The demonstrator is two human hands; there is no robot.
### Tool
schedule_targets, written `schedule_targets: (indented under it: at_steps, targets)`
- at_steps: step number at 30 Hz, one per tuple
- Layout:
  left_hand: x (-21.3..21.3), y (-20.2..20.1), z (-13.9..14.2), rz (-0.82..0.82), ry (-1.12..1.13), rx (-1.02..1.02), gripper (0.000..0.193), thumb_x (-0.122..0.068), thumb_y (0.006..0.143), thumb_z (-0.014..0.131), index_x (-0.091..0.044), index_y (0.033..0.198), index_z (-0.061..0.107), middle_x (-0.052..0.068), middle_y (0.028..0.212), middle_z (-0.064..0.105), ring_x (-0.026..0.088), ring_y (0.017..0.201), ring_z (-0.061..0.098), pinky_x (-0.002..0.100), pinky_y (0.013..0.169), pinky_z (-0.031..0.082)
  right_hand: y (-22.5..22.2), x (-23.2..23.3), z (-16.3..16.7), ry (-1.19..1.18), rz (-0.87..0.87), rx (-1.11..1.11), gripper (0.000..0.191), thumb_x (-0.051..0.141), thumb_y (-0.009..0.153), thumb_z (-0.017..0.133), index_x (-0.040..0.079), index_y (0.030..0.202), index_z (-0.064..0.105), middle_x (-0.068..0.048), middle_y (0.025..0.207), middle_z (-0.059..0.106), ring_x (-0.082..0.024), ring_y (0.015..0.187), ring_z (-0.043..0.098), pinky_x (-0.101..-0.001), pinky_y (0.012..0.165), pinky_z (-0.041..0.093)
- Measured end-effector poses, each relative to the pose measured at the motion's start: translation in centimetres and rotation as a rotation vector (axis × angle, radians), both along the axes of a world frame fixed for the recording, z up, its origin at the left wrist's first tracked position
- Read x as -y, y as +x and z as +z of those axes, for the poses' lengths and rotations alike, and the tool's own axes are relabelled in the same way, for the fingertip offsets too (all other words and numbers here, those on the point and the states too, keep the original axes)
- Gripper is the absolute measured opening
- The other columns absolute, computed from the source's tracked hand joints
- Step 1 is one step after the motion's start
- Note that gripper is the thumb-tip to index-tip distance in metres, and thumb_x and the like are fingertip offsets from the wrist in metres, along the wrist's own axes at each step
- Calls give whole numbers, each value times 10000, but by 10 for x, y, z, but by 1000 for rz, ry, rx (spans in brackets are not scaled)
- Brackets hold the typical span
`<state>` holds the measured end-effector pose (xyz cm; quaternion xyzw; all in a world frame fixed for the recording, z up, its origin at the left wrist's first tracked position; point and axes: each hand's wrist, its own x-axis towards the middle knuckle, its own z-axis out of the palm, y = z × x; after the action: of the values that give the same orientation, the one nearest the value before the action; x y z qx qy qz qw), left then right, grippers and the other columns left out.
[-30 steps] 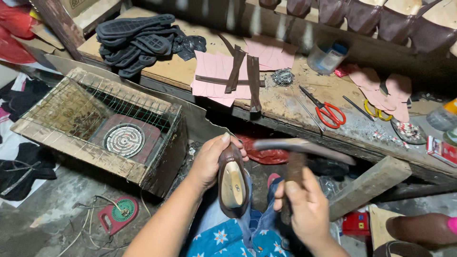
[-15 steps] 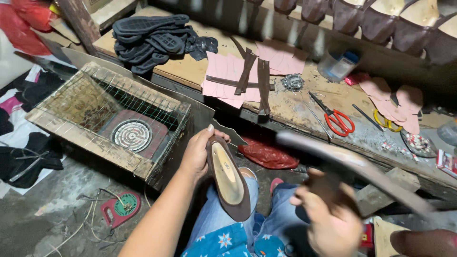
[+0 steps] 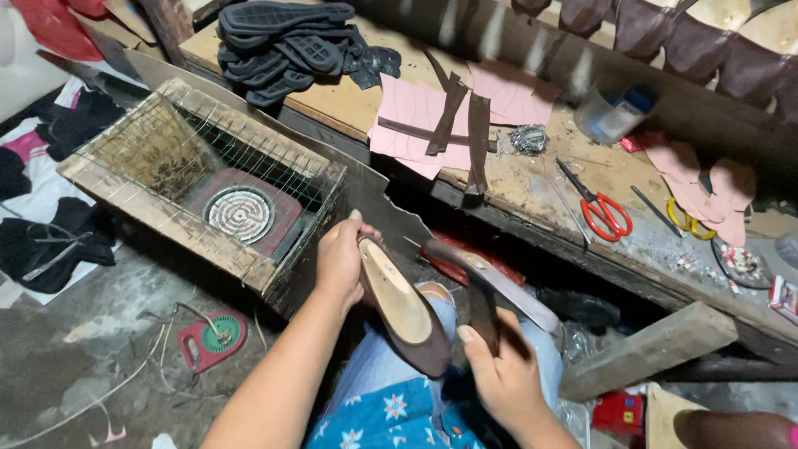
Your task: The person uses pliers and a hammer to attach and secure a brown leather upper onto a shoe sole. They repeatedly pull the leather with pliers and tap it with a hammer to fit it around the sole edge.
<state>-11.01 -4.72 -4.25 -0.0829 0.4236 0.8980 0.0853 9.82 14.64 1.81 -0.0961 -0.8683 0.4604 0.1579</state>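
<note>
Shoe (image 3: 403, 308), dark brown with a tan insole, sits sole-up over the person's knees, its heel end gripped by the left hand (image 3: 339, 259) with fingers wrapped round the back of it. Right hand (image 3: 499, 378) is closed around the dark handle of a hammer (image 3: 482, 287), whose blurred head hangs just beside the shoe's edge. To the left stands a wire-fronted wooden box (image 3: 199, 195) with a round coil heater inside, and on the workbench (image 3: 532, 179) behind lie pink cut pieces (image 3: 411, 120), black soles (image 3: 287, 37) and red-handled scissors (image 3: 603, 212)
</note>
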Motion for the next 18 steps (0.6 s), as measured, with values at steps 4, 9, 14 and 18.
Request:
schedule_targets:
  at_steps: [4,9,14,18]
  targets:
    - [-12,7,3,106,-122,231,409,-370,1034,526,2,885,612,107,790,627,204,713,605,379,686,523,-2,-9,9,10,55,-48,301,219,946,669,13,1166,668,-116,958,724,-194,862,674,-315,815,539]
    - [-10,36,-5,-75,-340,-8,435,-394,1035,529,18,1056,669,79,927,676,157,875,614,323,821,498,9,-4,-20,-177,-60,188,483,216,898,669,55,1349,603,-98,957,758,-171,843,687,-301,790,552]
    - [2,52,-1,-420,-537,-225,430,-356,927,659,-35,1211,618,78,1093,702,147,1040,639,301,927,501,14,-2,-36,-67,-26,93,485,219,917,666,44,1364,594,-109,1079,763,-165,978,722,-312,870,545]
    - [-8,70,6,-469,-612,-169,471,-402,956,650,-12,1220,670,102,1117,746,163,1043,665,307,943,514,1,1,-37,-98,-105,122,428,233,937,667,52,1323,632,-134,1092,777,-186,991,722,-313,898,547]
